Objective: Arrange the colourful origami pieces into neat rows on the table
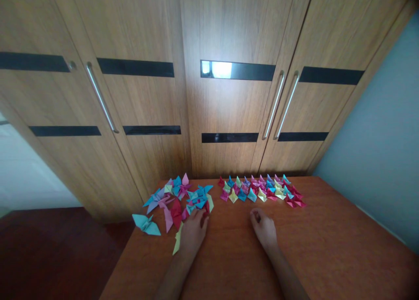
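Observation:
My left hand [195, 230] is at the near right side of a loose pile of folded paper cranes. Its fingers bend down among them, close to a red crane [206, 207], with the thumb apart; whether they touch it is hard to see. Beneath the wrist lies a yellow crane [177, 241], partly covered. A dark red crane [176, 212] and a pink one [168, 218] are just left of the hand. My right hand [263, 229] rests on the table, fingers curled in and nothing visible in them. Beyond it, several small folded paper pieces [252, 194] stand in tight rows.
The reddish-brown wooden table [327, 247] backs onto a tall wooden wardrobe [225, 108] with metal handles [274, 105]. At the table's left edge lies a light turquoise crane [146, 224]. A pale wall [386, 160] rises on the right.

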### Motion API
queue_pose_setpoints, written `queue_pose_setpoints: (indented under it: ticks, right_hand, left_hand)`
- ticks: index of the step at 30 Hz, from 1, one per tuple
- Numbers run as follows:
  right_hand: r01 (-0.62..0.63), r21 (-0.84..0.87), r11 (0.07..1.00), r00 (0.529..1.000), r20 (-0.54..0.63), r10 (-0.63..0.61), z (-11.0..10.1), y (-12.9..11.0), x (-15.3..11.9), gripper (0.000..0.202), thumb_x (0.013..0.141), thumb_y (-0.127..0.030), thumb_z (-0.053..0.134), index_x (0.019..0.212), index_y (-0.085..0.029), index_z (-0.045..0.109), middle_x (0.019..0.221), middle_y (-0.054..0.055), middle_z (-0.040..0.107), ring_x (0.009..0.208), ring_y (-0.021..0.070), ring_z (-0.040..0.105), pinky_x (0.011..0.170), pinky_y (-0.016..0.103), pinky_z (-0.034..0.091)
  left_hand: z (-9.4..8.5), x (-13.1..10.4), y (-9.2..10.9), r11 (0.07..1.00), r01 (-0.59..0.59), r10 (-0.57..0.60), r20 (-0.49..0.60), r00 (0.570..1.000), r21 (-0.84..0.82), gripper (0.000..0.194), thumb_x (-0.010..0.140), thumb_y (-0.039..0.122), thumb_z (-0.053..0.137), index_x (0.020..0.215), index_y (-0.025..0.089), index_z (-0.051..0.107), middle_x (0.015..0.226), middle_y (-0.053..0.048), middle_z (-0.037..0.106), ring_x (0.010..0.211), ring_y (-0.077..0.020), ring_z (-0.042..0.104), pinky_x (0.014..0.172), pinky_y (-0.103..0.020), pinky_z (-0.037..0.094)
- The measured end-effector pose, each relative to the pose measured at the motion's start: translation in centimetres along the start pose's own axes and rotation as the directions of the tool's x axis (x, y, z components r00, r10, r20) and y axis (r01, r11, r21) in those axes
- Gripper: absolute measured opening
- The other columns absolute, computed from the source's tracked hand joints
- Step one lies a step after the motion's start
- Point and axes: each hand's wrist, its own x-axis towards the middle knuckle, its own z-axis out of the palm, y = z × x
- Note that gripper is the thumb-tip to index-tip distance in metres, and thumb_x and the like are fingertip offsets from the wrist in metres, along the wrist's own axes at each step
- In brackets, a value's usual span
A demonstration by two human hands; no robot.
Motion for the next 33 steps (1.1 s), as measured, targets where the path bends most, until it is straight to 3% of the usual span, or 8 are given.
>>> queue_pose_setpoints:
  ticks: [3,10,16,21,24,28,33]
  right_hand:
    - [0.006,0.010,1.000,1.000,0.004,-0.006,0.1,0.2,0.1,0.029,0.085,-0.042,0.039,0.083,-0.023,0.060,0.061,0.000,0.062,0.057,0.0176,0.061,0.053,0.023,0.039]
    - [0.033,0.066,0.997,0.999,-0.013,-0.032,0.2,0.3,0.0,0.027,0.085,-0.039,0.040,0.083,-0.022,0.061,0.064,0.000,0.064,0.058,0.0164,0.061,0.055,0.022,0.041]
    - [0.025,0.077,0.997,1.000,-0.020,-0.023,0.1,0.1,0.0,0.026,0.084,-0.039,0.041,0.082,-0.022,0.061,0.065,0.001,0.065,0.059,0.0164,0.061,0.055,0.022,0.041]
    - [0.018,0.107,0.994,1.000,-0.005,-0.018,-0.1,0.0,0.1,0.028,0.084,-0.040,0.041,0.083,-0.022,0.062,0.069,0.002,0.066,0.060,0.0169,0.061,0.056,0.023,0.042]
    - [0.018,0.164,0.986,1.000,-0.004,-0.017,-0.3,-0.2,0.1,0.030,0.083,-0.044,0.043,0.081,-0.022,0.063,0.067,0.002,0.066,0.060,0.0173,0.060,0.057,0.024,0.043]
    - [0.080,0.363,0.928,0.995,0.029,-0.097,-0.7,-0.7,-0.4,0.032,0.081,-0.048,0.048,0.079,-0.020,0.063,0.067,0.002,0.063,0.063,0.0168,0.059,0.060,0.025,0.046]
    - [0.061,0.514,0.856,0.962,0.199,-0.188,-0.9,-1.2,-1.8,0.035,0.076,-0.046,0.060,0.094,-0.017,0.064,0.070,0.001,0.063,0.063,0.0146,0.057,0.060,0.024,0.046]
  left_hand:
    - [-0.2,0.3,-0.2,0.994,0.006,-0.006,0.000,1.000,0.105,0.028,0.087,0.026,0.045,0.111,0.023,0.060,0.110,-0.007,0.061,0.089,-0.0206,0.062,0.074,-0.029,0.048]
    - [-0.3,0.3,-0.9,0.991,-0.001,-0.001,0.016,1.000,0.135,0.026,0.087,0.025,0.046,0.108,0.023,0.060,0.105,-0.006,0.061,0.084,-0.0188,0.061,0.072,-0.028,0.047]
    - [-0.6,0.2,-1.1,0.993,-0.055,0.059,-0.034,0.998,0.103,0.020,0.086,0.022,0.044,0.093,0.022,0.062,0.098,-0.005,0.061,0.087,-0.0192,0.060,0.074,-0.028,0.047]
    - [-0.5,0.0,-1.5,0.998,-0.055,0.055,-0.002,0.999,0.033,0.019,0.085,0.019,0.045,0.093,0.022,0.062,0.095,-0.004,0.065,0.087,-0.0190,0.062,0.075,-0.029,0.048]
    - [-0.5,0.1,-1.4,0.992,-0.108,0.104,-0.061,0.993,-0.070,0.021,0.084,0.019,0.045,0.093,0.023,0.063,0.095,-0.003,0.067,0.088,-0.0189,0.063,0.079,-0.030,0.048]
    - [-0.9,0.1,0.0,0.956,-0.208,0.179,-0.149,0.972,-0.208,0.022,0.085,0.020,0.045,0.095,0.023,0.063,0.099,-0.004,0.067,0.094,-0.0188,0.062,0.086,-0.032,0.048]
    - [-0.2,-0.5,3.6,0.908,-0.269,0.263,-0.063,0.963,-0.321,0.023,0.084,0.015,0.045,0.094,0.024,0.064,0.097,-0.003,0.066,0.092,-0.0168,0.061,0.085,-0.030,0.048]
